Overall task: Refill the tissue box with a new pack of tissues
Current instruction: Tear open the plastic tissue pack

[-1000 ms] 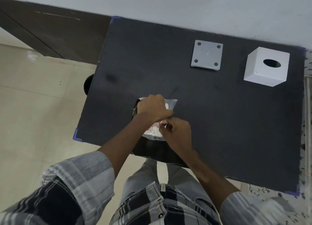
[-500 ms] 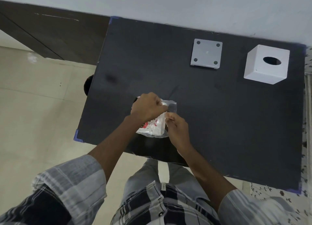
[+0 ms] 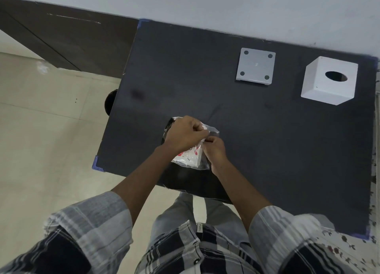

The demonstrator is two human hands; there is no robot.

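Two hands are working on a pack [image 3: 190, 157] of tissues near the front edge of the dark surface [image 3: 267, 150]. The left hand [image 3: 184, 135] is lying over the top of the pack, its fingers curled and pressed together in a grip on the clear wrapper. The right hand [image 3: 214, 150] is sitting just beside it at the pack's right side, its fingertips pinching the wrapper where the two hands are almost touching. The pack is showing white with red print under the plastic, and a loose clear flap is sticking out behind the hands.

The white box [image 3: 329, 80] is standing well apart at the far right of the surface, its oval hole facing up. A grey square plate [image 3: 255, 66] with four dark dots at its corners is lying flat to the left of the box, apart from it. Checked sleeves are covering both upper arms, and the forearms are bare. Pale floor tiles are showing to the left of the surface.
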